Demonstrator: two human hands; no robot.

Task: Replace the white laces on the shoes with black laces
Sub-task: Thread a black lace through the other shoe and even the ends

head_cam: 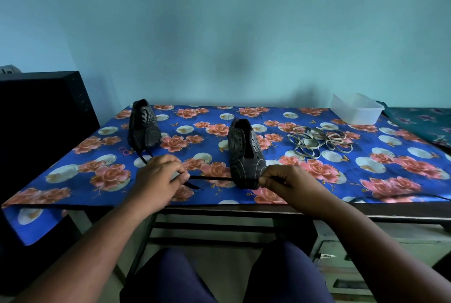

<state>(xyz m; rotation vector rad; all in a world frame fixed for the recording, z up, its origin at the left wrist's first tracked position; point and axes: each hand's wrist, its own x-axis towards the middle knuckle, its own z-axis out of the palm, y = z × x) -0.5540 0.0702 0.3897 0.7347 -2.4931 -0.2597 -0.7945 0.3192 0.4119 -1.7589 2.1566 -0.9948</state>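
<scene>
Two dark striped shoes stand on the floral tablecloth (317, 175). The left shoe (142, 127) at the back left carries a black lace. The middle shoe (245, 153) has bare eyelets, its toe towards me. A black lace (210, 177) runs taut in front of that toe. My left hand (158, 178) pinches one end of it, and a loose tail hangs below the fingers. My right hand (290, 183) pinches the other end right by the toe. The white laces (317, 142) lie in a tangle to the right of the middle shoe.
A clear plastic tub (356, 108) sits at the back right of the table. A black box (44, 117) stands to the left of the table. Another patterned surface (424, 124) adjoins on the right. My knees are under the table's front edge.
</scene>
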